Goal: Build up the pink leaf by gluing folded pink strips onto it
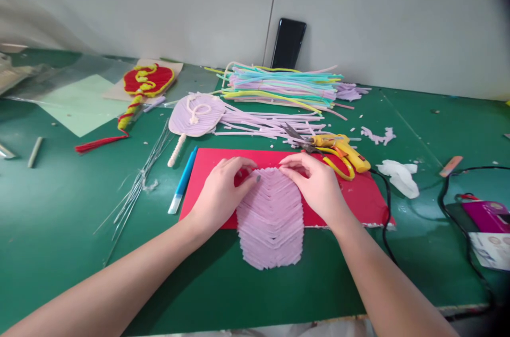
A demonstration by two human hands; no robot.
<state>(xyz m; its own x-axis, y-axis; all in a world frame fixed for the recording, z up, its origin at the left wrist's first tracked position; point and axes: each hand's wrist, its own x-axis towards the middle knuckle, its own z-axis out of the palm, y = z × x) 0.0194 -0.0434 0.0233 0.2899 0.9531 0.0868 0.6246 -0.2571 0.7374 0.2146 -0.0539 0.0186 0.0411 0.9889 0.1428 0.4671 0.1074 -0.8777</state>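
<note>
A pale lilac panel (271,220) of strips laid in a chevron pattern lies across a red card (358,193) and hangs over its near edge onto the green table. My left hand (223,188) rests on the panel's upper left corner, fingers curled and pressing down on the strips. My right hand (314,180) presses on the upper right corner, fingertips bent at the panel's top edge. Neither hand lifts anything.
A yellow glue gun (345,150) and scissors (297,137) lie behind the card, cable (384,204) trailing right. Loose lilac strips (271,124), a coloured strip pile (279,87), a finished lilac fan (195,114), a red fan (147,81), a blue pen (182,180), wires (137,183), a phone (288,43).
</note>
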